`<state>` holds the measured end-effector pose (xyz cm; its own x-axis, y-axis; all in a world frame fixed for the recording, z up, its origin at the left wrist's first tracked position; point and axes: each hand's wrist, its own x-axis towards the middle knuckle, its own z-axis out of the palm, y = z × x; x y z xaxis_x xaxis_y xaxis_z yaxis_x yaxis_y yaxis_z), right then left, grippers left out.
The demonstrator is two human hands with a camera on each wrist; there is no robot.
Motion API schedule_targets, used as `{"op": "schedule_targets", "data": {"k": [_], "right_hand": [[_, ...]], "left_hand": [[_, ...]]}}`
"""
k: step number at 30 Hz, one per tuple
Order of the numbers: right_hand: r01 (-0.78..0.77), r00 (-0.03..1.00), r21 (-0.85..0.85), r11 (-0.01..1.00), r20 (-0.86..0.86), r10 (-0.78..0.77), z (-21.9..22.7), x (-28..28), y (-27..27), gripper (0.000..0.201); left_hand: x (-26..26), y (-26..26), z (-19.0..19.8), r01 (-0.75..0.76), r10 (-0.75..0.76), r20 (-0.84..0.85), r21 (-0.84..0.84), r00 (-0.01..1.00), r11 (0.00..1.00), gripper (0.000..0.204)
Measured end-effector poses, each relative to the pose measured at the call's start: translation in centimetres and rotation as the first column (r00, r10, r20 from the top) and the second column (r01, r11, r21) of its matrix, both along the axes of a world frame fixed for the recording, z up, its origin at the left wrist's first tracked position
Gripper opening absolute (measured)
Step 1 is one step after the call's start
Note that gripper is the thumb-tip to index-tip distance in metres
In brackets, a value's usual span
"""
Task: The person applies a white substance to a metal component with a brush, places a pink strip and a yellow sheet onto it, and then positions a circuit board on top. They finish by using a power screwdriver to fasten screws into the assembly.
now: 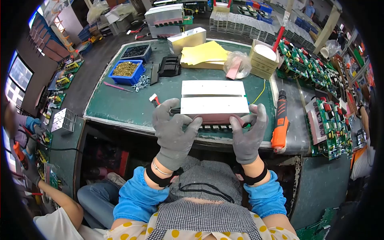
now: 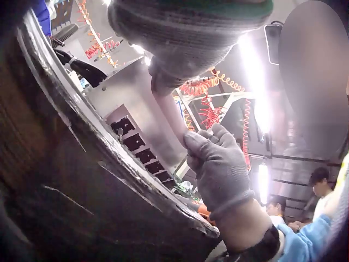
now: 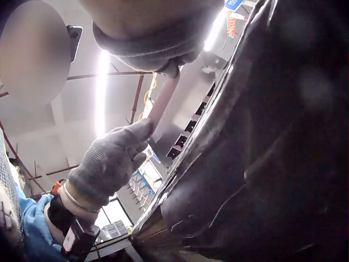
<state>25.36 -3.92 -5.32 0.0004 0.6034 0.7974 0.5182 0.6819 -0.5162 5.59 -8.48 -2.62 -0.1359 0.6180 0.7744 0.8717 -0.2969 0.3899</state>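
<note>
A pale metal housing [image 1: 214, 105] with two flat white-silver plates lies near the front edge of the green bench, a row of black parts along its near side. A thin brownish-pink strip [image 1: 216, 119] stretches along that side. The gloved left hand [image 1: 174, 132] pinches its left end between thumb and fingers, and the gloved right hand [image 1: 248, 138] pinches the other end. In the left wrist view, the strip [image 2: 170, 114] spans both hands in front of the metal wall. A white plug [image 1: 153, 98] on red and black wires lies beside the left hand.
A blue bin of brass-coloured screws [image 1: 127, 71], loose silver screws [image 1: 142, 82] and yellow sheets [image 1: 205, 53] sit farther back. An orange power screwdriver [image 1: 281, 124] lies right of the right hand. Circuit boards [image 1: 331, 128] line the right side. Another person's gloved hand [image 1: 32, 170] works at left.
</note>
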Motion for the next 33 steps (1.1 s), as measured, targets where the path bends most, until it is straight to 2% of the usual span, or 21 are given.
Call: {"op": "schedule_targets", "data": {"k": [2, 8, 11, 17, 20, 23, 29, 33], "right_hand": [[0.052, 0.997, 0.031, 0.998, 0.056, -0.053, -0.2, 0.0, 0.4, 0.077], [0.099, 0.994, -0.090, 0.991, -0.038, -0.103, -0.1, 0.1, 0.6, 0.087], [0.084, 0.994, -0.116, 0.990, -0.057, -0.092, -0.1, 0.5, 1.2, 0.093], [0.067, 0.995, -0.155, 0.986, -0.065, -0.078, 0.3, 0.7, 1.7, 0.098], [0.050, 0.995, -0.182, 0.982, -0.073, -0.064, 0.2, 0.9, 1.8, 0.099], [0.040, 0.994, -0.200, 0.979, -0.088, -0.058, 0.2, 0.8, 1.8, 0.099], [0.018, 0.994, -0.227, 0.974, -0.102, -0.042, 0.6, 0.8, 1.7, 0.099], [0.019, 0.995, -0.219, 0.976, -0.093, -0.040, 0.7, 0.9, 1.8, 0.099]], "left_hand": [[-0.3, 0.5, -0.6, 0.013, -0.013, 0.009, 0.026, 1.000, 1.000, 0.025], [-0.3, 0.8, -1.4, -0.041, 0.043, 0.142, -0.015, 0.989, 0.999, 0.036], [-0.6, 1.2, -1.6, 0.022, -0.024, 0.191, 0.010, 0.981, 1.000, 0.041], [-0.5, 1.1, -0.8, 0.109, -0.072, 0.319, -0.099, 0.945, 0.989, 0.044], [-0.8, 1.2, -0.6, 0.137, -0.092, 0.333, -0.114, 0.938, 0.984, 0.045], [-1.6, 1.5, -0.7, 0.150, -0.124, 0.239, -0.094, 0.963, 0.984, 0.045], [-1.7, 1.8, 0.2, 0.236, -0.201, 0.302, -0.085, 0.932, 0.968, 0.047], [-1.7, 1.9, 0.3, 0.221, -0.188, 0.331, -0.064, 0.925, 0.973, 0.045]]}}
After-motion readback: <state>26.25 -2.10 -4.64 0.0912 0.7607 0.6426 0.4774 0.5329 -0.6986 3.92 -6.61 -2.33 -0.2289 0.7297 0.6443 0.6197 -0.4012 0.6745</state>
